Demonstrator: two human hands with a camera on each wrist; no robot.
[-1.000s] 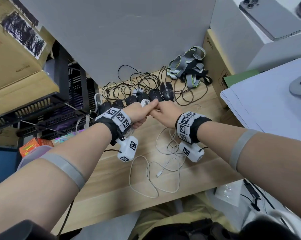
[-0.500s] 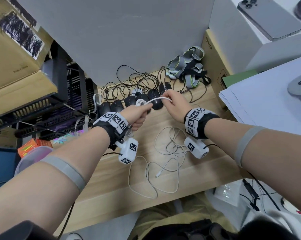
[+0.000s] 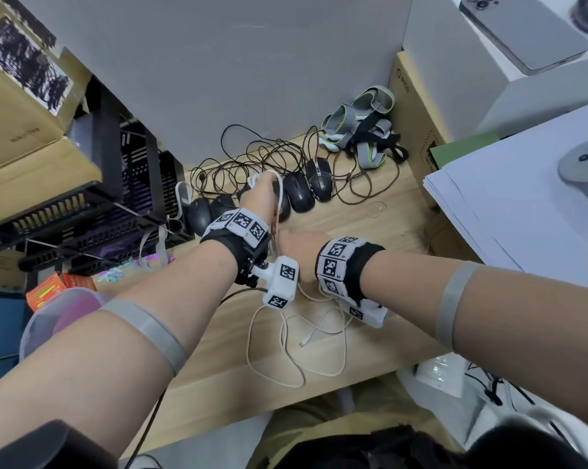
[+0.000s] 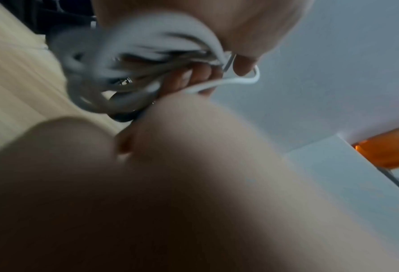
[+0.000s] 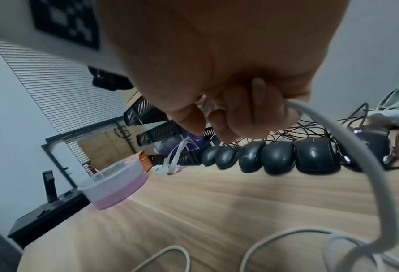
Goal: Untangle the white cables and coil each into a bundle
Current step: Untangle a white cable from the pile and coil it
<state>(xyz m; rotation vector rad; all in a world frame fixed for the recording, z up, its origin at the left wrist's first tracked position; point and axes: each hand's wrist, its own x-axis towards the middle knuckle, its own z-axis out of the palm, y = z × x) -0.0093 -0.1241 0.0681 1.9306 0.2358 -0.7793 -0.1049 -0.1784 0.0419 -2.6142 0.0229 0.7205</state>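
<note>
Both hands grip white cable: left hand (image 3: 260, 194) clutches coiled loops (image 4: 133, 60), right hand (image 5: 228, 73) one strand (image 5: 347, 147).

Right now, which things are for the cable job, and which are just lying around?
For the job:
- coiled white cable, gripped by the left hand
- white cable pinched by the right hand
- loose white cable on the table

Just lying about:
- black mice and their dark wires
- grey straps
- phone
- pink tub
</note>
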